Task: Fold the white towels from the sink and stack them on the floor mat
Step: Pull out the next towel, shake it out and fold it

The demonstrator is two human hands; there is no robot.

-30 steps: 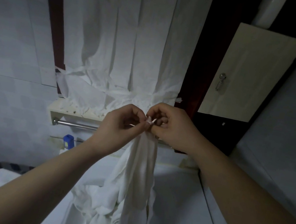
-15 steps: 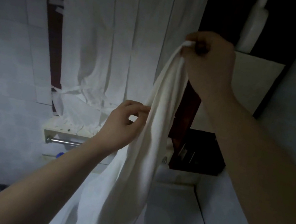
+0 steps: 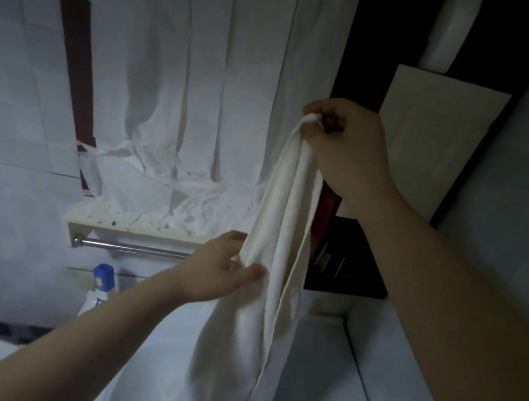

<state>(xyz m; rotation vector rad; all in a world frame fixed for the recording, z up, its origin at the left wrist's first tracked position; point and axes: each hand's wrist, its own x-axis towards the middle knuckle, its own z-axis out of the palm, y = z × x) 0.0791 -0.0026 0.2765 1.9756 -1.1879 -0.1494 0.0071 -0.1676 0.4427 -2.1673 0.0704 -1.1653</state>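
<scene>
Fingers [image 3: 317, 118] pinched — towel [image 3: 266, 270] corner

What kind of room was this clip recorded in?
Most likely a bathroom or wash area: a white sink lies below the hanging white towel, a metal towel rail is fixed under a small shelf, and a blue-capped bottle stands beside the basin.

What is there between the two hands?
In the head view, a stretch of the white towel runs between them, hanging from the raised right hand down to the left hand, which grips its edge lower down.
</scene>
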